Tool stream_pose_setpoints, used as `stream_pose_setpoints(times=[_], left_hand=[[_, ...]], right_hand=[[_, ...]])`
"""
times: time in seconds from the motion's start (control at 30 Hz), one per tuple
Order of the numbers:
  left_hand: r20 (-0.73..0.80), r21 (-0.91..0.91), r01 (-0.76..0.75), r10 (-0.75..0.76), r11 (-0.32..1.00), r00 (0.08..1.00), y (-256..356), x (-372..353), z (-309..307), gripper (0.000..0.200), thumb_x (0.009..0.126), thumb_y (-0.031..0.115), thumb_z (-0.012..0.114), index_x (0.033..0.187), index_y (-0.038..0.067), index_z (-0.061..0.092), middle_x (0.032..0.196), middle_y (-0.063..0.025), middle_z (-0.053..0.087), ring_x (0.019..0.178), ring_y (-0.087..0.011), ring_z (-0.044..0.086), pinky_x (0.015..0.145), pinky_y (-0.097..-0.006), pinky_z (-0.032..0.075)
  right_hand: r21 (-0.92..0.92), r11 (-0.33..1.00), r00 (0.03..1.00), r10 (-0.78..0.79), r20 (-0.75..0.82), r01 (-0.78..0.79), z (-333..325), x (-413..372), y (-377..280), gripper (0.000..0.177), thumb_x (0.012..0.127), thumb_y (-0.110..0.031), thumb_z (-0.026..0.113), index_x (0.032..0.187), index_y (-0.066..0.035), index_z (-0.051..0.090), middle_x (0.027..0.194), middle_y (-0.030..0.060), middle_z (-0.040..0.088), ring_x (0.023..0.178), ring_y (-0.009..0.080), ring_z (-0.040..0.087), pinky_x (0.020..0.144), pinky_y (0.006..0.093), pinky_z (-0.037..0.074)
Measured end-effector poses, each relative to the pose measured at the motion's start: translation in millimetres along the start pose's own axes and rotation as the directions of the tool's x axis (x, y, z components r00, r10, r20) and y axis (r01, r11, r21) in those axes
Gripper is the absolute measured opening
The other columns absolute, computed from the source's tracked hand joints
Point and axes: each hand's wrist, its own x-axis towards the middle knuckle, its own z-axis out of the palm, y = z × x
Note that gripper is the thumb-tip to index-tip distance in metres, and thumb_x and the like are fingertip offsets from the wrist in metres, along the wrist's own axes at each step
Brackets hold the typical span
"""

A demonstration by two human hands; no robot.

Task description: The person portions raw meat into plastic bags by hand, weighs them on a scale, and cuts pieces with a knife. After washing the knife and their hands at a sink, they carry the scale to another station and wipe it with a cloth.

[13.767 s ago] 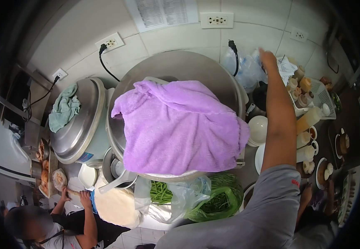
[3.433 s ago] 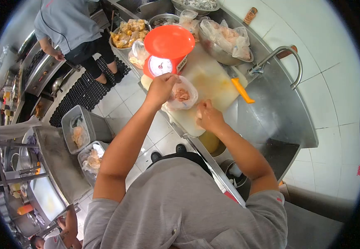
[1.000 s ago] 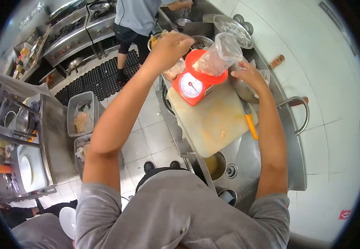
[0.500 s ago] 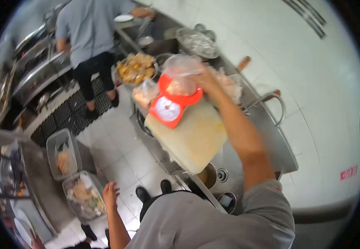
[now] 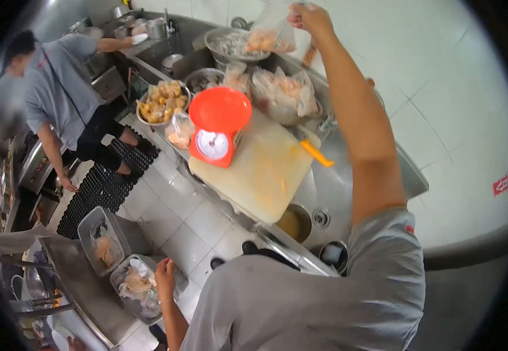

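My right hand [image 5: 311,19] is raised beyond the far side of the counter, closed on the top of a clear plastic bag [image 5: 272,34] with pale orange pieces inside. The bag hangs beside a metal bowl of greyish-white pieces [image 5: 236,44]. A red kitchen scale [image 5: 213,147] with a bare red pan [image 5: 220,109] stands on a worn cutting board [image 5: 254,175]. On the board's right edge lies a yellow-handled knife [image 5: 316,153]. My left hand [image 5: 165,276] hangs low by my side, holding nothing, its fingers loosely extended, near a grey bin with scraps [image 5: 140,286].
Around the scale are a bowl of bagged yellow pieces [image 5: 164,102], a small filled bag [image 5: 181,130] and a bowl of filled plastic bags [image 5: 289,93]. A co-worker [image 5: 66,88] stands at the left by the sink [image 5: 148,55]. Another bin [image 5: 107,240] sits on the floor.
My right hand has lifted the plastic bag off the scale's pan and carried it up and to the right. The view has shifted, and the co-worker has turned. My left hand stays low.
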Motion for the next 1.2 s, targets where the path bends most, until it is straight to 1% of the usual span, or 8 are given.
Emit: stream_pose_setpoints(times=[0.03, 0.13, 0.17, 0.3, 0.57, 0.77, 0.87, 1.2], left_hand=[[0.029, 0.011, -0.036, 0.036, 0.999, 0.999, -11, -1, 7, 0.027, 0.086, 0.022, 0.056, 0.098, -0.002, 0.06, 0.088, -0.0136, 0.062, 0.074, -0.0207, 0.061, 0.066, -0.0304, 0.046], [0.114, 0.042, -0.069, 0.064, 0.997, 0.991, -6, -8, 14, 0.025, 0.086, 0.02, 0.057, 0.098, -0.001, 0.06, 0.092, -0.0148, 0.061, 0.077, -0.0226, 0.062, 0.068, -0.0314, 0.047], [0.135, 0.048, -0.068, 0.061, 0.997, 0.989, -3, -10, 16, 0.025, 0.085, 0.02, 0.057, 0.099, -0.001, 0.06, 0.093, -0.015, 0.061, 0.077, -0.0233, 0.062, 0.068, -0.0318, 0.047], [0.156, 0.142, -0.207, 0.185, 0.968, 0.97, -9, -1, 19, 0.023, 0.084, 0.018, 0.058, 0.097, 0.0, 0.062, 0.094, -0.0168, 0.061, 0.077, -0.0265, 0.062, 0.068, -0.0335, 0.048], [0.35, 0.173, -0.371, 0.295, 0.912, 0.889, 69, 27, 33, 0.022, 0.082, 0.019, 0.061, 0.095, 0.001, 0.063, 0.094, -0.0164, 0.062, 0.074, -0.0285, 0.061, 0.068, -0.035, 0.049], [0.436, 0.184, -0.451, 0.339, 0.873, 0.834, 119, 35, 49, 0.023, 0.081, 0.018, 0.062, 0.098, 0.002, 0.061, 0.096, -0.0168, 0.061, 0.074, -0.0279, 0.06, 0.069, -0.0356, 0.048], [0.407, 0.221, -0.451, 0.338, 0.865, 0.848, 117, 36, 50, 0.023, 0.081, 0.018, 0.062, 0.098, 0.002, 0.061, 0.095, -0.0165, 0.061, 0.073, -0.0273, 0.06, 0.069, -0.0355, 0.048], [0.428, 0.225, -0.42, 0.298, 0.879, 0.853, 82, 75, 38, 0.024, 0.082, 0.02, 0.061, 0.097, 0.002, 0.062, 0.092, -0.0161, 0.063, 0.073, -0.0271, 0.061, 0.065, -0.0354, 0.048]], right_hand=[[-0.056, 0.997, 0.998, 0.052, -0.032, -0.054, -11, -8, 13, 0.031, 0.082, -0.035, 0.06, 0.093, -0.006, 0.06, 0.078, 0.0104, 0.06, 0.07, 0.0234, 0.056, 0.063, 0.0496, 0.045], [-0.293, 0.916, 0.954, -0.298, -0.041, 0.274, -34, -65, 57, 0.036, 0.083, -0.031, 0.059, 0.099, 0.0, 0.056, 0.077, 0.0088, 0.06, 0.067, 0.017, 0.059, 0.061, 0.027, 0.048], [-0.707, 0.636, 0.854, -0.514, -0.088, 0.309, -34, -100, 69, 0.035, 0.085, -0.033, 0.055, 0.105, -0.003, 0.055, 0.081, 0.0085, 0.062, 0.071, 0.0188, 0.06, 0.066, 0.0307, 0.048], [-0.588, 0.786, 0.906, 0.087, 0.415, 0.194, -46, -233, 155, 0.023, 0.081, -0.026, 0.058, 0.09, -0.004, 0.062, 0.087, 0.0101, 0.062, 0.083, 0.0218, 0.06, 0.075, 0.0339, 0.047], [-0.961, 0.262, 0.995, 0.032, 0.098, 0.086, -77, -266, 269, 0.043, 0.08, -0.02, 0.056, 0.122, -0.016, 0.047, 0.106, 0.0141, 0.055, 0.093, 0.0359, 0.057, 0.08, 0.0424, 0.047], [-0.969, 0.225, 0.955, 0.252, 0.156, 0.099, -80, -261, 274, 0.044, 0.081, -0.02, 0.053, 0.124, -0.019, 0.045, 0.108, 0.0142, 0.055, 0.098, 0.0346, 0.056, 0.082, 0.0413, 0.046], [-0.888, 0.446, 0.93, 0.266, 0.254, 0.115, -97, -278, 272, 0.042, 0.08, -0.017, 0.052, 0.122, -0.019, 0.047, 0.107, 0.0147, 0.055, 0.097, 0.0336, 0.056, 0.08, 0.0401, 0.047], [-0.706, 0.702, 0.912, 0.344, 0.223, -0.092, -103, -515, 128, 0.041, 0.089, -0.024, 0.05, 0.129, -0.019, 0.045, 0.101, 0.0151, 0.057, 0.092, 0.0323, 0.056, 0.079, 0.0397, 0.046]])
